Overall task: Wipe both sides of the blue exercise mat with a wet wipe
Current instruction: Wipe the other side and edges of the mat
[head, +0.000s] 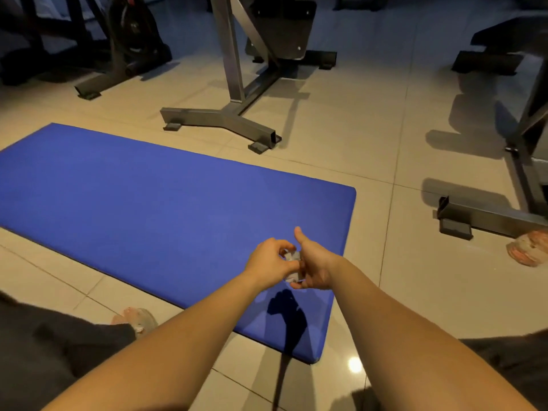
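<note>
Glossy beige tiled floor (370, 137). Blue exercise mat (148, 209) lies flat on it. Grey T-shaped machine base (219, 120) stands just beyond the mat's far edge. Steel foot bar (486, 218) sits at right, apart from the mat, with a pale shoe (527, 250) beside it. Second shoe (139, 320) near the mat's near edge.

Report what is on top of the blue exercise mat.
Nothing visibly lies on the blue exercise mat, only a shadow. The left hand and right hand grip a small white wet wipe above it; the patch behind them is covered.

Dim; lamp glare on the floor tiles (355, 365), hard shadows, background perhaps blurred
</note>
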